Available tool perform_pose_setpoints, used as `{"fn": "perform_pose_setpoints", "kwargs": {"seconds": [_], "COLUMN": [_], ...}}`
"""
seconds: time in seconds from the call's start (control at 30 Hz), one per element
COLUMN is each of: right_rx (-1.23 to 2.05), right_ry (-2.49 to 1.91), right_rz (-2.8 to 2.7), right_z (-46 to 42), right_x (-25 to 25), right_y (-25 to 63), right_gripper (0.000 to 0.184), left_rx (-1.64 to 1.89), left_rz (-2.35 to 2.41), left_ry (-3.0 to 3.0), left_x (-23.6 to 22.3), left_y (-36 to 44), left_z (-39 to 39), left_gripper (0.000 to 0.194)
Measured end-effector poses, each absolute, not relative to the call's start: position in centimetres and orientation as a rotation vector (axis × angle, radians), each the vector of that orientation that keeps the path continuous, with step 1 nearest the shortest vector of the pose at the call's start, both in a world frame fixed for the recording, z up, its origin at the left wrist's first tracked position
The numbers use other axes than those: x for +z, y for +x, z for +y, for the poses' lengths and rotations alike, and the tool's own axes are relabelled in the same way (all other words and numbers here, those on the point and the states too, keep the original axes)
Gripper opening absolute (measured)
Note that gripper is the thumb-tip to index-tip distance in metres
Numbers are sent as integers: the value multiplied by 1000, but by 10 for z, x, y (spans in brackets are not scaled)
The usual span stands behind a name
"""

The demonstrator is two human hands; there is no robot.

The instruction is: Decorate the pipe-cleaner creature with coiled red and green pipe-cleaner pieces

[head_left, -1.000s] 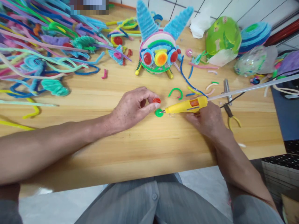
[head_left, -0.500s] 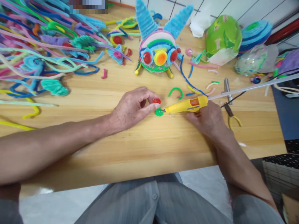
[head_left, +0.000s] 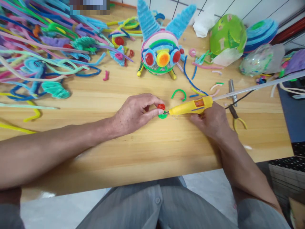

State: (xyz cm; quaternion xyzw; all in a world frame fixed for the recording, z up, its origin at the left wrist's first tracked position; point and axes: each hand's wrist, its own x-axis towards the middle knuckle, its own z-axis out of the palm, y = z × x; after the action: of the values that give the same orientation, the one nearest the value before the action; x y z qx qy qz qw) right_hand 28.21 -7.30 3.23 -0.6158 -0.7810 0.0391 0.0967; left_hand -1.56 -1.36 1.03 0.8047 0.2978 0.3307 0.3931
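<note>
A wooden desk [head_left: 133,165] carries a fuzzy figure with 2 blue ears [head_left: 159,52], standing beyond the person's separated hands. The right hand [head_left: 218,121] is closed around a yellow glue gun [head_left: 187,107], firm and likely light, best held by its grip, well behind the hot metal nozzle. The left hand [head_left: 133,113] pinches a red piece [head_left: 161,106] between thumb and finger, directly above a green coil [head_left: 162,116] lying at the nozzle tip. Both small pieces look soft, light and easily squashed, best taken lightly by their edges.
</note>
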Motion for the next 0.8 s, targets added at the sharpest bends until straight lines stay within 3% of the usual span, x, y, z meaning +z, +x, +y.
{"fn": "perform_pose_setpoints", "kwargs": {"seconds": [0.8], "right_rx": [65], "right_ry": [-1859], "right_rz": [-2214], "right_z": [-73], "right_x": [21], "right_y": [286], "right_gripper": [31], "left_rx": [746], "left_rz": [652], "left_ry": [2234], "left_x": [6], "left_y": [-15], "left_z": [-8], "left_gripper": [16]}}
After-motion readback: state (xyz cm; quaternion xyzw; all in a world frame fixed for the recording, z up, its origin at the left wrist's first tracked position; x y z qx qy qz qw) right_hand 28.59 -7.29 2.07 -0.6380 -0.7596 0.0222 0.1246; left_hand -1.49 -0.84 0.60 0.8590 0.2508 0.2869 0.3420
